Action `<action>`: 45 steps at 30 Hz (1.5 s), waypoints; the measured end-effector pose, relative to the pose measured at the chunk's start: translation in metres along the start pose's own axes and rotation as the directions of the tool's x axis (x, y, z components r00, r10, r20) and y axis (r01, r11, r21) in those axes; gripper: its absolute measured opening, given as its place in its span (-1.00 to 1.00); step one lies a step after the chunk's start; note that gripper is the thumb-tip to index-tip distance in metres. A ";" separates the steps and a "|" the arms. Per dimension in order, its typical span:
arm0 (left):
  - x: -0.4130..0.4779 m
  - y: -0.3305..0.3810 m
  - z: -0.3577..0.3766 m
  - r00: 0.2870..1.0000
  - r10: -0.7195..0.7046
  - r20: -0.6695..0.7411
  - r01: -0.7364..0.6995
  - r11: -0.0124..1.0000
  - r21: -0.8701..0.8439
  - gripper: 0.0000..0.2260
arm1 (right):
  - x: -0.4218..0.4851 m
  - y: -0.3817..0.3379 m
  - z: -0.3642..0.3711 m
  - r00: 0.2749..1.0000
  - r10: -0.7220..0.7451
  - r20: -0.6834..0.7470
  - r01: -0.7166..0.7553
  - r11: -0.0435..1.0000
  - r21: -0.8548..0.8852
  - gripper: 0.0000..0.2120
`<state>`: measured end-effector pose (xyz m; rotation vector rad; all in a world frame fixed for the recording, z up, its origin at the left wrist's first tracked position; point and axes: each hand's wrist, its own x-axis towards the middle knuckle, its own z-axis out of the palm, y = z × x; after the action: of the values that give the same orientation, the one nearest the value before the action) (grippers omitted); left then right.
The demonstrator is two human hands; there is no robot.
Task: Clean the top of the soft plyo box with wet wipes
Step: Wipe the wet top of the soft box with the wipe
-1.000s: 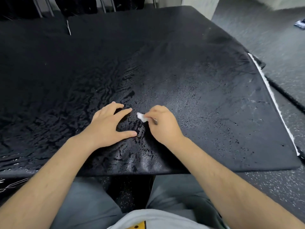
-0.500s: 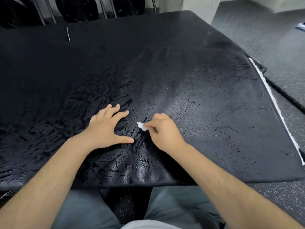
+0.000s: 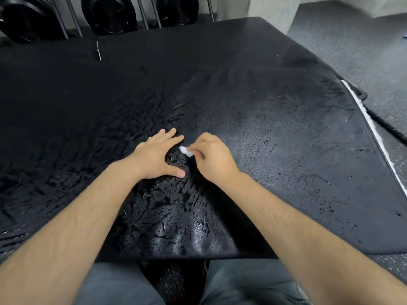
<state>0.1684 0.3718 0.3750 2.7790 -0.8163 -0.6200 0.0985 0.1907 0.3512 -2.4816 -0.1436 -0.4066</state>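
The black soft plyo box (image 3: 275,128) fills most of the view, its top wet and wrinkled around the middle. My right hand (image 3: 212,159) pinches a small crumpled white wet wipe (image 3: 186,151) and holds it against the box top. My left hand (image 3: 157,156) lies flat on the surface just left of the wipe, fingers spread and straight, thumb pointing toward the right hand.
Black weight plates (image 3: 110,14) on a rack stand behind the box's far edge. Grey speckled gym floor (image 3: 363,51) lies to the right, beyond a white strip (image 3: 374,133) along the box's right edge. My grey-trousered legs (image 3: 253,282) are below the near edge.
Both hands have slid a little farther from me across the box top, the wipe still pinched in the right hand. The camera has tilted up, showing more of the rack.
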 end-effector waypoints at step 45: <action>0.026 -0.001 -0.006 0.996 -0.030 -0.086 0.016 0.988 -0.156 -0.06 | 0.065 0.026 -0.064 0.956 0.135 0.261 -0.125 0.991 -0.053 -0.82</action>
<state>0.1917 0.3588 0.3715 2.6572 -0.6877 -0.5357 0.1483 0.1322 0.4065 -2.5538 -0.0804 -0.0204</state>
